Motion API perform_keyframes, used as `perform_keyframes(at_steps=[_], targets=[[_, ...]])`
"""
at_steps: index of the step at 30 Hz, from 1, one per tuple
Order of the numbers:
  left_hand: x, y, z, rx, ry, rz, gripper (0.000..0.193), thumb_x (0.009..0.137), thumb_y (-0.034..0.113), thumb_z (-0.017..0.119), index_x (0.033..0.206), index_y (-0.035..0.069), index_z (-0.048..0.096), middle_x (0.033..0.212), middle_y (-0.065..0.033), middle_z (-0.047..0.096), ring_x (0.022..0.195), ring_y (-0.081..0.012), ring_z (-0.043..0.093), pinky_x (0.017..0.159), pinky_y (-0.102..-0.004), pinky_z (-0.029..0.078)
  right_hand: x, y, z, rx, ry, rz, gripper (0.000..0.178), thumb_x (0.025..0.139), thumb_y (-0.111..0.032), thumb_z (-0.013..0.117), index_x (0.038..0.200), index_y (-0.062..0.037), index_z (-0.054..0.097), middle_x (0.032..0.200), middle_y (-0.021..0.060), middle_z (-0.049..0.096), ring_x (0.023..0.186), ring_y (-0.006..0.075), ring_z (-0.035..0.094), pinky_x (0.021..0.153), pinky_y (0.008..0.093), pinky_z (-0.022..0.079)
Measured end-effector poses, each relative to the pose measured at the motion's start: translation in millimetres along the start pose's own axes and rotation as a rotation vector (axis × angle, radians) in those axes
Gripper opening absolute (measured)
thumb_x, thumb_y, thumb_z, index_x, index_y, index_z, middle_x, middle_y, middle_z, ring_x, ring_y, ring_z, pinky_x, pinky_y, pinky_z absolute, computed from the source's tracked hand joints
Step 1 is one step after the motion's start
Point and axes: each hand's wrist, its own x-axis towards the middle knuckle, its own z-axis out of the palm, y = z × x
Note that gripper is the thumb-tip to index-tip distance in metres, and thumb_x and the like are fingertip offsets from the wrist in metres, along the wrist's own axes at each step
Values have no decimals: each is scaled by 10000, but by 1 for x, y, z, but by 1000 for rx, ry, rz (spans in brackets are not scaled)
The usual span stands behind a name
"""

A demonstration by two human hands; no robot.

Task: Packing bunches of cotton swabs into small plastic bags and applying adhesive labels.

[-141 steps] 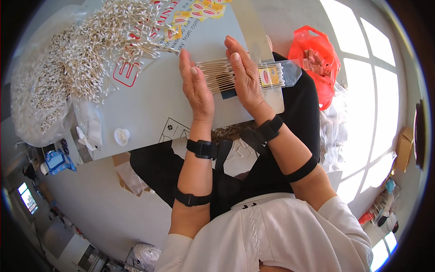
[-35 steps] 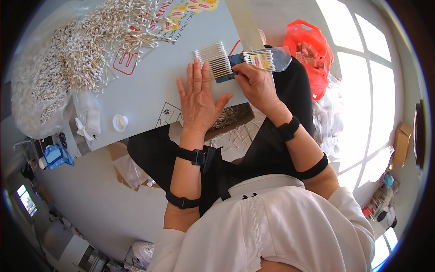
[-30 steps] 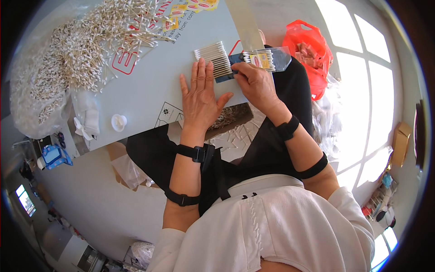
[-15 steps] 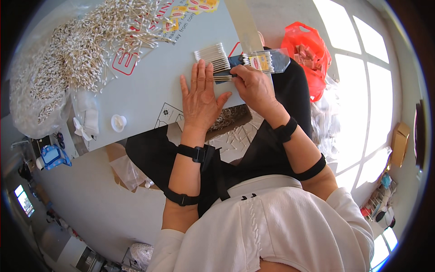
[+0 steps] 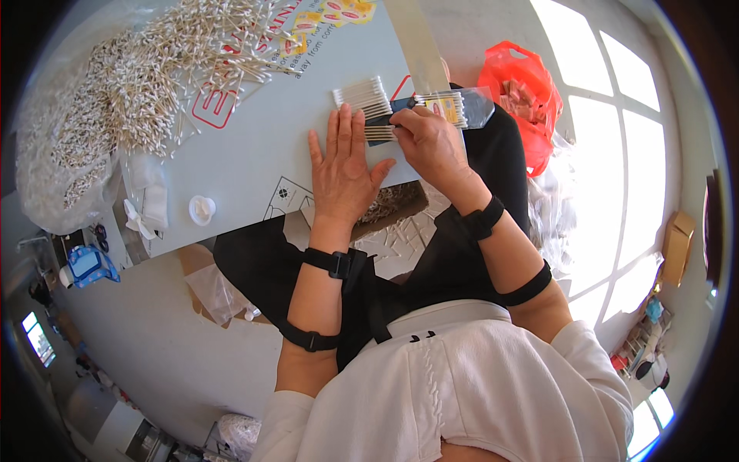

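Cotton swabs on the table: nearer few lie just past the thumbs. Left hand flat, palm down, thumb spread, nothing gripped. Right hand curled, thumb and index close together at the swab ends; can't tell what's pinched. Change: unbroken row a second ago, now a gap cuts off the farther group, so it looks split in two. Beyond: yellow-labelled swab packet right, big loose pile far left.
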Motion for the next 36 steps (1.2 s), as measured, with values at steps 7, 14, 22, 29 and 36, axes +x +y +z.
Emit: perform_keyframes(at_steps=[7, 14, 22, 29, 36], targets=[[-1, -1, 1, 7, 4, -1, 885, 870, 478, 658, 1540, 59, 261, 1612, -129, 241, 1494, -294, 216, 1193, -564, 116, 15, 4, 1, -15, 58, -50, 172, 854, -80, 656, 1019, -75, 703, 873, 118, 622, 788, 339, 644, 702, 415, 518], [0, 1, 0, -3, 2, -6, 882, 874, 487, 650, 1540, 57, 262, 1615, -126, 236, 1496, -289, 210, 1196, -558, 110, 18, 5, 4, -46, 57, -42, 141, 861, -87, 651, 984, -78, 720, 873, 108, 611, 786, 334, 644, 701, 421, 514], [1, 1, 0, 2, -7, -4, 883, 879, 497, 636, 1542, 56, 254, 1618, -128, 226, 1498, -292, 206, 1194, -562, 115, 18, 6, 4, 36, 71, -56, 121, 857, -100, 670, 958, -70, 729, 865, 106, 608, 788, 331, 641, 700, 403, 514], [0, 1, 1, -7, 3, 0, 885, 876, 492, 640, 1542, 52, 256, 1612, -136, 242, 1495, -300, 213, 1191, -567, 120, 33, 7, 7, 15, 90, -75, 118, 856, -83, 658, 949, -75, 730, 881, 113, 610, 792, 331, 646, 699, 416, 516], [-1, 0, -1, -4, 1, -3, 869, 883, 483, 636, 1539, 51, 265, 1609, -134, 250, 1492, -299, 220, 1187, -570, 133, 29, 5, 6, 27, 1, -64, 94, 859, -88, 664, 921, -66, 731, 897, 110, 622, 807, 326, 651, 713, 408, 518]])
